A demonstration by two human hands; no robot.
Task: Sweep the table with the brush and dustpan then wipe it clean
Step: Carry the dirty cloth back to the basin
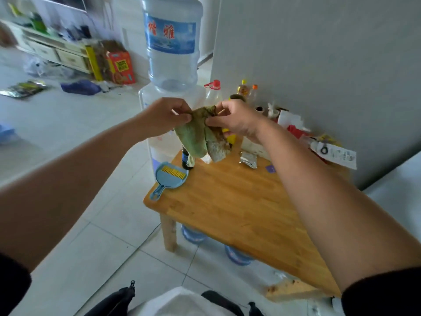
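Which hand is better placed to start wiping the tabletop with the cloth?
Probably the right hand. Both hands pinch the cloth, but the right one hangs over the table, while the left hand is beyond its edge.

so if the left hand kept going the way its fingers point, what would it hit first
Most likely the right hand. The left hand points across toward it, and both pinch the same green cloth held above the table. Depth is hard to judge, but little besides cloth seems to separate them.

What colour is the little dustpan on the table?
Light blue, with a yellow comb strip near its mouth. The dustpan shows in the head view.
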